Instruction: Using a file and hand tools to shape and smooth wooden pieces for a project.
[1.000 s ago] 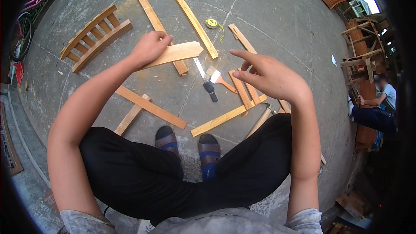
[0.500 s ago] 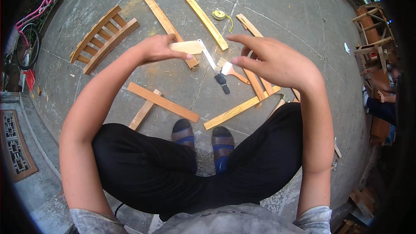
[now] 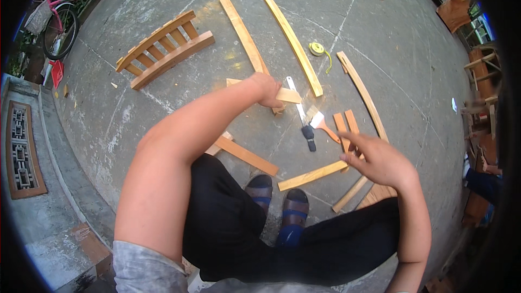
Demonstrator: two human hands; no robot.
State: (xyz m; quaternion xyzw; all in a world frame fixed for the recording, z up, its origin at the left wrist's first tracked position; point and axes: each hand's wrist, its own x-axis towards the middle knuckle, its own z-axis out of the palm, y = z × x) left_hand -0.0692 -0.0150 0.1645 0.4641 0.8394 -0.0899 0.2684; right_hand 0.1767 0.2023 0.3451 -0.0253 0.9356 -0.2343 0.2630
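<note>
A short pale wooden piece (image 3: 290, 96) is gripped in my left hand (image 3: 264, 89), low over the end of a long plank (image 3: 241, 32). Its tip reaches close to a thin metal blade (image 3: 300, 113) with a black-wrapped handle on the floor. My right hand (image 3: 382, 164) is empty, thumb and fingers apart, above the crossed wooden strips (image 3: 317, 175). Just left of that hand lies a paintbrush (image 3: 327, 129) with an orange handle.
Farther off lie a yellowish wood strip (image 3: 293, 40), a yellow tape measure (image 3: 316, 49) and a slatted wooden frame (image 3: 172, 61). A board (image 3: 247, 155) rests near my feet. A pink bicycle (image 3: 59, 24) stands far left; wooden furniture (image 3: 480, 76) and a person are at right.
The whole view has shifted. My left hand has carried the wooden piece right, toward the blade. My right hand has come nearer to me, away from the brush and toward the crossed strips.
</note>
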